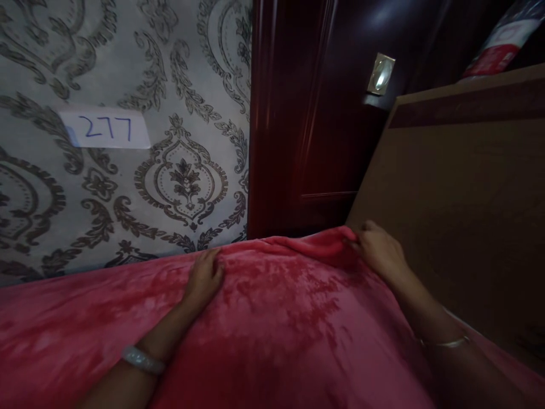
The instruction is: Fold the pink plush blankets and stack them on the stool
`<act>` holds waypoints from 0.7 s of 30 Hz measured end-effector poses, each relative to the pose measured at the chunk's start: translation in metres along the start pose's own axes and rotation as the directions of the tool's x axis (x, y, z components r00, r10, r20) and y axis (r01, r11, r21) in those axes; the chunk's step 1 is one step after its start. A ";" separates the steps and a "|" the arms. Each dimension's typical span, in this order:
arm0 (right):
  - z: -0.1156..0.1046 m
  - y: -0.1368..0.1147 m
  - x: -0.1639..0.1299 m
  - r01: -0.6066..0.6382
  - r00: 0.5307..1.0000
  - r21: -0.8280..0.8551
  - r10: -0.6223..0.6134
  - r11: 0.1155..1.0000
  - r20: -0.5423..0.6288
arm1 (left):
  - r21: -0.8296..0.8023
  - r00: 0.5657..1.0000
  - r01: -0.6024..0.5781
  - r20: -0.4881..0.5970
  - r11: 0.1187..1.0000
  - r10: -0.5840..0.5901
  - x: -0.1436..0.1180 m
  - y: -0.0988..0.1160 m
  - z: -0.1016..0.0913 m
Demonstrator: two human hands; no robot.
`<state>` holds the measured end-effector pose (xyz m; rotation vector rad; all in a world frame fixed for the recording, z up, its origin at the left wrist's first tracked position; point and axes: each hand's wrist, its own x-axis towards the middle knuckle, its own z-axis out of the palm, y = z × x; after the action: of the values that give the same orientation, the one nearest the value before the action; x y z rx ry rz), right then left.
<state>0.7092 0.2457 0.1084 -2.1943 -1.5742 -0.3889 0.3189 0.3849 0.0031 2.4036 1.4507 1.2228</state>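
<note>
A red plush blanket (264,324) spreads across the lower part of the head view, its far edge against the wall. My left hand (204,278) lies on top of it near that edge, fingers stretched toward the wall and thumb apart. At the far right corner, my right hand (378,247) pinches a bunched fold of the blanket between thumb and fingers. From there the fold runs left along the edge. What lies under the blanket is hidden.
A large cardboard box (460,187) stands close by my right arm, with a bottle (498,48) above it. Behind are a dark red wooden panel (298,113) with a metal handle plate (381,74), and patterned wallpaper (183,176) bearing a paper label (108,129) reading 277.
</note>
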 end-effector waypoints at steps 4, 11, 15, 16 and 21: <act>-0.015 -0.001 -0.001 -0.134 0.977 0.227 0.167 0.965 -0.131 | 0.089 0.998 -0.015 0.059 0.996 0.010 -0.003 0.012 -0.007; -0.067 -0.012 -0.026 -0.033 0.687 0.824 -0.586 0.566 0.430 | 0.181 0.997 0.045 0.053 0.982 -0.055 -0.003 0.029 -0.018; -0.089 -0.011 -0.035 0.065 0.668 0.915 -0.698 0.399 0.257 | 0.170 0.999 0.025 0.038 0.985 -0.032 -0.003 0.034 -0.021; -0.091 -0.009 -0.037 0.069 0.681 0.920 -0.692 0.385 0.238 | 0.174 0.999 0.011 0.050 0.985 -0.020 -0.003 0.035 -0.022; -0.075 0.004 -0.028 -0.024 0.882 0.907 -0.417 0.420 0.217 | 0.236 0.985 -0.083 0.168 0.968 0.044 -0.002 0.040 -0.033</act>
<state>0.7047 0.1856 0.1605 -1.2287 -1.6653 0.8014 0.3247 0.3510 0.0413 2.6532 1.5649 0.8791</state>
